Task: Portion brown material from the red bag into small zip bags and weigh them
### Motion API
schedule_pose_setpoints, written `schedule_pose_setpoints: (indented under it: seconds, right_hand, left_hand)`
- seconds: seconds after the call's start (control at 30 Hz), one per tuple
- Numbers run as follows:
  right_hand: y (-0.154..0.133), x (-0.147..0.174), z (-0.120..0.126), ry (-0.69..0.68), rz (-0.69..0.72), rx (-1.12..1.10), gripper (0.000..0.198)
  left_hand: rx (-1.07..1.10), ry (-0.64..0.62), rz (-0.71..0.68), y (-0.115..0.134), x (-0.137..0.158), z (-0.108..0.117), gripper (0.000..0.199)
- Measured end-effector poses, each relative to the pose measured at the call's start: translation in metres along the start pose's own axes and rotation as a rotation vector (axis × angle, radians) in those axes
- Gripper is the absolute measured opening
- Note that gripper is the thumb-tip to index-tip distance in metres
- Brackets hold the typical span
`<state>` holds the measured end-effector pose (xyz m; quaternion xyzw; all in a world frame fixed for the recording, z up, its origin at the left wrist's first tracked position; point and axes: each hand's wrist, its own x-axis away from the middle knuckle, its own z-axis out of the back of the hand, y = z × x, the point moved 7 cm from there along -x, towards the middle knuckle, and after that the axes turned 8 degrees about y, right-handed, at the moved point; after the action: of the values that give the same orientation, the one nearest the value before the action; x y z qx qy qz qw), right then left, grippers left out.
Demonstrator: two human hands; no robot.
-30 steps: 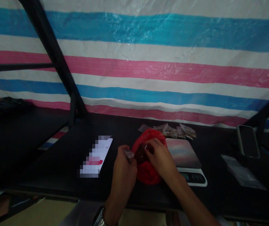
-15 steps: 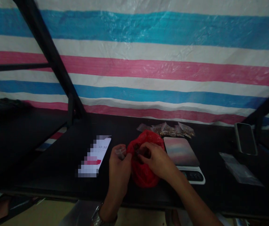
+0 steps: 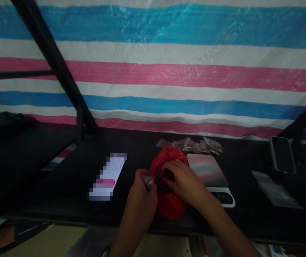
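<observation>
My left hand [image 3: 143,192] is closed around a small clear plastic bag [image 3: 148,181], which pokes out above the thumb. Right beside it lies a red plastic bag [image 3: 170,206] with its mouth open and dark contents inside. My right hand [image 3: 183,180] reaches over the opening, fingertips curled together down in the bag; what they pinch is hidden. Partly behind my right forearm is a digital kitchen scale [image 3: 208,170] with a shiny metal plate, nothing on it. Several small zip bags [image 3: 193,145] with brownish bits lie behind the red bag.
A lit phone [image 3: 107,178], partly pixelated, lies on the black table [image 3: 62,200] at left. To the right are flat clear bags [image 3: 274,191] and a dark-screened phone [image 3: 283,154]. Black frame bars [image 3: 54,64] stand before a striped tarp [image 3: 169,75].
My left hand has shifted right and slightly down with the clear bag, closer to my right hand. The right hand stays in the red bag's mouth and has moved slightly right.
</observation>
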<state>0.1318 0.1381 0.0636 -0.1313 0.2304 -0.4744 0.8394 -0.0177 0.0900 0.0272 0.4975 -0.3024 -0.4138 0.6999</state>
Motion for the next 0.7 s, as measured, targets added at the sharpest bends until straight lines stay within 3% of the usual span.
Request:
schedule_pose_setpoints:
  seconds: [0.23, 0.43, 0.57, 0.7]
  right_hand:
    - [0.002, 0.006, 0.002, -0.009, -0.045, -0.15, 0.021]
    - [0.006, 0.01, -0.001, -0.063, -0.107, -0.342, 0.019]
    - [0.012, 0.01, -0.006, -0.092, -0.195, -0.527, 0.013]
    - [0.021, 0.008, -0.008, -0.103, -0.29, -0.683, 0.012]
  left_hand:
    - [0.351, 0.081, 0.231, -0.012, -0.008, -0.002, 0.036]
    - [0.491, 0.171, 0.294, -0.014, -0.011, 0.009, 0.046]
    - [0.349, 0.139, 0.22, -0.01, -0.012, 0.013, 0.043]
    - [0.224, 0.128, -0.029, 0.009, -0.015, 0.015, 0.035]
